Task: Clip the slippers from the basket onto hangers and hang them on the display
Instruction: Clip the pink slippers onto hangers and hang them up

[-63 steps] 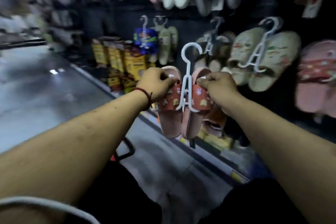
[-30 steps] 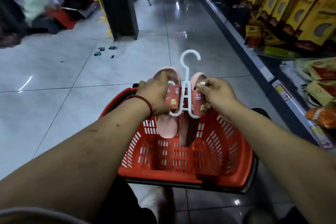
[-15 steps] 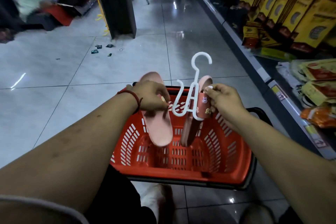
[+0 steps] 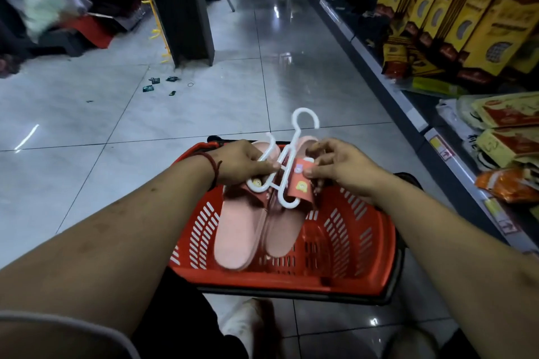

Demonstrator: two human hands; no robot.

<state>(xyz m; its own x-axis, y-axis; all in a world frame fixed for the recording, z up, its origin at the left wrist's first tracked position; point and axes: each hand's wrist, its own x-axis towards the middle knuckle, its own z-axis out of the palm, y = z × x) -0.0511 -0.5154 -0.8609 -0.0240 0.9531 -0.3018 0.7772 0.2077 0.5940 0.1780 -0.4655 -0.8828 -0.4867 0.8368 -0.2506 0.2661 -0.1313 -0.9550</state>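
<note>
Since half a second ago the left hand (image 4: 243,165) has swung its loose slipper back in, so the pair lies side by side again.

That hand grips the left pink rubber slipper with the red cartoon-print strap (image 4: 236,239) at the strap and presses it against the left arm of the white plastic double-hook hanger (image 4: 286,159); whether the strap is actually threaded onto that arm I cannot tell. The hanger's long axis runs away from the person, hook farthest out and heels hanging back toward the body, over the red slotted plastic basket (image 4: 291,281).

The right matching pink slipper (image 4: 280,237) sits on the hanger's right arm, its strap pinched by the right hand (image 4: 345,167).

My guess is that the left side needs seating, and the left hand is the nearer one. No slipper display is in view; only shelves of tall yellow boxes (image 4: 490,17) stand to the right.
</note>
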